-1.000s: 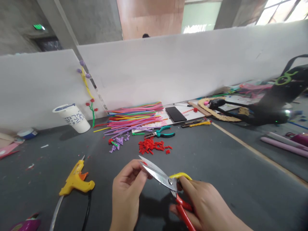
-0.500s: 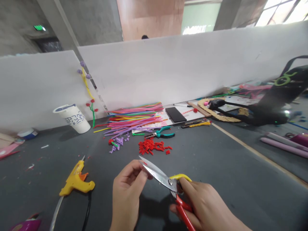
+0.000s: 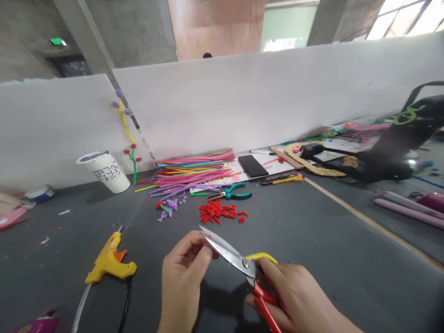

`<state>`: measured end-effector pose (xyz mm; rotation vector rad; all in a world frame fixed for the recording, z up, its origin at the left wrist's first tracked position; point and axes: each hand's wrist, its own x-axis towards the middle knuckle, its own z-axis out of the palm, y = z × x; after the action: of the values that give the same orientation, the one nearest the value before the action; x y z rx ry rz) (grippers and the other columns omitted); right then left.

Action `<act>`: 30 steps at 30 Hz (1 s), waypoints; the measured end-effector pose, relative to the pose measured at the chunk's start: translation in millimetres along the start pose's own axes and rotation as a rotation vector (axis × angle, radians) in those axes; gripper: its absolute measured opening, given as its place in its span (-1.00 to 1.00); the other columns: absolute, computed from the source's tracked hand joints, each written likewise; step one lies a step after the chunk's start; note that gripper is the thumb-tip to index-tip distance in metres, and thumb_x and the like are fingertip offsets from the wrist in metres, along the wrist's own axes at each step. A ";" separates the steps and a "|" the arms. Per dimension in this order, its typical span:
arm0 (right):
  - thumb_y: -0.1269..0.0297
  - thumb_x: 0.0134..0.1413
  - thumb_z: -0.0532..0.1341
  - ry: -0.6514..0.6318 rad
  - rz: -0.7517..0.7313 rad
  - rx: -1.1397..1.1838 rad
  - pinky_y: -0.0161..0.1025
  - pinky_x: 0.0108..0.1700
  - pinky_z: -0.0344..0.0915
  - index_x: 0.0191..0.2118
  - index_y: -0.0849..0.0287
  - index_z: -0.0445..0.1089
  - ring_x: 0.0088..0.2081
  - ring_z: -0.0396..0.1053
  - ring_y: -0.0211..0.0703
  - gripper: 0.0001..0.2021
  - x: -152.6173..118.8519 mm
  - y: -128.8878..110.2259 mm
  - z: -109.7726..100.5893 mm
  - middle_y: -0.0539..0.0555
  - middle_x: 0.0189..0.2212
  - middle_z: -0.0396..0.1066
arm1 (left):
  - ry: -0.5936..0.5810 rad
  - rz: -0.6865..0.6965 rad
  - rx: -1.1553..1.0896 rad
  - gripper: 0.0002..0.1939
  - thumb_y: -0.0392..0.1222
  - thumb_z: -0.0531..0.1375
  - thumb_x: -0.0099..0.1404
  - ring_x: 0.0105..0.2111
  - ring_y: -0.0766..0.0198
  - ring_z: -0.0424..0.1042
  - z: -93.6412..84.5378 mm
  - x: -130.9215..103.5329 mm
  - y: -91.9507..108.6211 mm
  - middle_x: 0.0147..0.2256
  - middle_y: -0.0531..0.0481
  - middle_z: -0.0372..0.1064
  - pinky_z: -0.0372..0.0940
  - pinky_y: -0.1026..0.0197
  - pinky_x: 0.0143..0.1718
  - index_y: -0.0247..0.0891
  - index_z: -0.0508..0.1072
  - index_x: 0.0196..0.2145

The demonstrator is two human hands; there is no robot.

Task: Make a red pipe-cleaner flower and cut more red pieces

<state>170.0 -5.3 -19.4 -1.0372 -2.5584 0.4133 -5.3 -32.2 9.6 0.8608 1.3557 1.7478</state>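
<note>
My right hand point(image 3: 289, 286) grips a pair of scissors point(image 3: 231, 256) with red and yellow handles. The blades point up and left, slightly parted, across the fingertips of my left hand point(image 3: 185, 273). Those fingers are pinched on a tiny red piece of pipe cleaner point(image 3: 209, 236), mostly hidden by the fingers and blades. Just beyond the hands lies a heap of short red pipe cleaner pieces point(image 3: 218, 211). To its left is a smaller pile of purple pieces point(image 3: 169, 208), with a red-tipped green stem on it.
A yellow glue gun point(image 3: 111, 261) lies at left, its cord running toward me. Behind the piles are teal-handled pliers point(image 3: 231, 193), long pipe cleaners point(image 3: 194, 171), a phone point(image 3: 253, 165) and utility knives point(image 3: 282, 179). A white cup point(image 3: 107, 173) leans near the partition. Black equipment point(image 3: 385, 148) stands right.
The scissor blades have closed slightly around the red piece. Both hands stay in almost the same place.
</note>
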 end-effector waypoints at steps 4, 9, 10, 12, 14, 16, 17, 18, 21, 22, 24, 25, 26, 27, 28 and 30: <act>-0.01 0.11 0.04 -0.029 0.055 0.047 -0.35 -0.57 0.00 -0.47 0.16 0.21 -0.64 0.24 -0.26 -0.67 1.7 1.2 -3.1 0.00 -0.62 0.34 | -0.002 0.001 -0.005 -0.94 -0.32 0.23 0.00 -0.55 0.38 0.31 -1.0 0.8 -1.2 -0.61 0.09 0.36 0.23 0.40 -0.48 -0.28 0.47 -0.59; 0.12 0.01 0.12 -0.071 0.271 0.348 -0.38 -0.59 -0.07 -0.56 0.13 0.09 -0.65 0.01 -0.34 -0.73 9.8 3.8 -10.4 -0.12 -0.70 0.10 | -0.033 -0.061 -0.025 -0.95 -0.28 0.26 -0.01 -0.54 0.37 0.32 1.8 0.5 -2.5 -0.57 0.05 0.39 0.25 0.36 -0.46 -0.29 0.46 -0.56; 0.19 -0.02 0.12 -0.073 0.310 0.465 -0.39 -0.59 -0.05 -0.56 0.14 0.08 -0.63 0.00 -0.35 -0.76 12.5 3.6 -12.5 -0.13 -0.69 0.07 | -0.059 -0.091 -0.026 -0.95 -0.27 0.26 -0.01 -0.54 0.36 0.32 3.2 -0.3 -2.7 -0.57 0.05 0.39 0.25 0.35 -0.46 -0.29 0.46 -0.56; 0.28 -0.07 0.11 -0.067 0.369 0.699 -0.42 -0.57 -0.02 -0.56 0.15 0.10 -0.60 0.02 -0.37 -0.83 18.6 2.0 -17.2 -0.13 -0.65 0.05 | -0.128 -0.148 -0.015 -0.94 -0.27 0.25 0.00 -0.55 0.37 0.31 5.9 -2.5 -3.5 -0.57 0.05 0.38 0.24 0.35 -0.46 -0.29 0.44 -0.56; 0.28 -0.09 0.10 -0.077 0.409 0.872 -0.43 -0.59 0.00 -0.51 0.17 0.15 -0.61 0.06 -0.38 -0.89 25.3 -0.7 -21.9 -0.12 -0.64 0.09 | -0.215 -0.180 0.047 -0.93 -0.26 0.24 0.01 -0.55 0.36 0.30 8.0 -5.1 -4.9 -0.58 0.06 0.35 0.23 0.34 -0.47 -0.29 0.43 -0.57; 0.23 -0.08 0.11 -0.105 0.418 0.968 -0.44 -0.63 -0.01 -0.47 0.18 0.20 -0.66 0.07 -0.40 -0.87 31.4 -3.6 -25.3 -0.12 -0.65 0.13 | -0.300 -0.159 0.171 -0.90 -0.25 0.22 0.04 -0.55 0.34 0.29 9.0 -7.4 -7.2 -0.60 0.07 0.32 0.21 0.33 -0.47 -0.29 0.43 -0.59; 0.22 -0.08 0.12 -0.113 0.415 0.994 -0.45 -0.65 -0.03 -0.47 0.18 0.20 -0.68 0.06 -0.41 -0.86 33.9 -4.9 -26.2 -0.13 -0.66 0.15 | -0.334 -0.132 0.246 -0.90 -0.25 0.21 0.05 -0.53 0.33 0.29 9.1 -8.1 -8.6 -0.59 0.06 0.32 0.20 0.32 -0.46 -0.29 0.43 -0.58; 0.23 -0.09 0.13 -0.117 0.414 1.009 -0.45 -0.66 -0.04 -0.49 0.18 0.20 -0.69 0.05 -0.42 -0.86 35.9 -5.8 -26.6 -0.14 -0.67 0.15 | -0.363 -0.099 0.318 -0.90 -0.26 0.20 0.06 -0.52 0.31 0.29 9.1 -8.7 -9.9 -0.58 0.05 0.32 0.20 0.31 -0.45 -0.29 0.44 -0.57; 0.32 -0.17 0.14 -0.108 0.437 1.019 -0.46 -0.66 -0.06 -0.55 0.18 0.17 -0.69 0.01 -0.45 -0.90 39.6 -7.0 -25.5 -0.16 -0.69 0.12 | -0.408 -0.007 0.470 -0.91 -0.29 0.17 0.07 -0.48 0.26 0.33 9.1 -9.9 -13.1 -0.53 0.02 0.37 0.22 0.27 -0.40 -0.26 0.44 -0.55; 0.35 -0.20 0.14 -0.105 0.447 1.020 -0.46 -0.65 -0.06 -0.56 0.18 0.17 -0.68 0.00 -0.45 -0.91 40.3 -7.0 -24.9 -0.16 -0.70 0.11 | -0.416 0.015 0.499 -0.91 -0.31 0.16 0.06 -0.47 0.25 0.34 9.4 -10.3 -13.5 -0.53 0.02 0.38 0.22 0.27 -0.39 -0.25 0.43 -0.56; 0.38 -0.22 0.12 -0.114 0.456 1.016 -0.46 -0.64 -0.06 -0.57 0.19 0.18 -0.67 -0.01 -0.44 -0.93 41.0 -6.4 -24.2 -0.16 -0.70 0.11 | -0.419 0.055 0.537 -0.89 -0.33 0.15 0.05 -0.49 0.25 0.34 10.1 -11.2 -13.5 -0.55 0.04 0.36 0.22 0.27 -0.40 -0.24 0.40 -0.59; 0.39 -0.23 0.12 -0.121 0.450 1.010 -0.45 -0.63 -0.07 -0.58 0.19 0.18 -0.66 -0.01 -0.43 -0.94 41.2 -6.0 -24.1 -0.16 -0.70 0.10 | -0.418 0.070 0.551 -0.88 -0.33 0.14 0.05 -0.50 0.26 0.33 10.5 -11.7 -13.4 -0.56 0.05 0.35 0.22 0.28 -0.42 -0.23 0.40 -0.60; 0.39 -0.23 0.11 -0.128 0.439 1.005 -0.45 -0.61 -0.07 -0.59 0.19 0.18 -0.64 -0.01 -0.43 -0.94 41.2 -5.5 -24.1 -0.16 -0.70 0.09 | -0.416 0.082 0.562 -0.88 -0.34 0.14 0.04 -0.51 0.26 0.33 10.8 -12.0 -13.3 -0.57 0.05 0.35 0.21 0.28 -0.42 -0.23 0.40 -0.60; 0.41 -0.24 0.11 -0.132 0.423 1.000 -0.45 -0.60 -0.07 -0.60 0.20 0.17 -0.63 -0.01 -0.42 -0.93 41.2 -4.9 -24.1 -0.16 -0.70 0.08 | -0.413 0.092 0.569 -0.88 -0.35 0.14 0.03 -0.51 0.26 0.33 10.9 -12.2 -13.4 -0.57 0.05 0.35 0.21 0.28 -0.43 -0.23 0.40 -0.60; 0.43 -0.26 0.11 -0.132 0.403 0.997 -0.45 -0.59 -0.06 -0.62 0.20 0.15 -0.62 -0.01 -0.42 -0.92 41.1 -4.3 -23.9 -0.16 -0.69 0.07 | -0.411 0.097 0.570 -0.88 -0.36 0.14 0.02 -0.52 0.27 0.32 10.7 -12.1 -13.6 -0.57 0.05 0.35 0.21 0.28 -0.43 -0.23 0.41 -0.60; 0.47 -0.28 0.10 -0.133 0.375 1.003 -0.46 -0.59 -0.06 -0.64 0.20 0.13 -0.61 -0.01 -0.43 -0.89 40.6 -2.5 -23.0 -0.16 -0.69 0.07 | -0.409 0.076 0.551 -0.89 -0.36 0.16 0.00 -0.52 0.27 0.31 10.0 -11.3 -14.2 -0.57 0.05 0.35 0.20 0.28 -0.43 -0.23 0.43 -0.61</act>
<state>150.9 25.0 10.6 -1.0462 -1.7788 1.6695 11.0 -35.1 -2.9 1.4927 1.5470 1.1603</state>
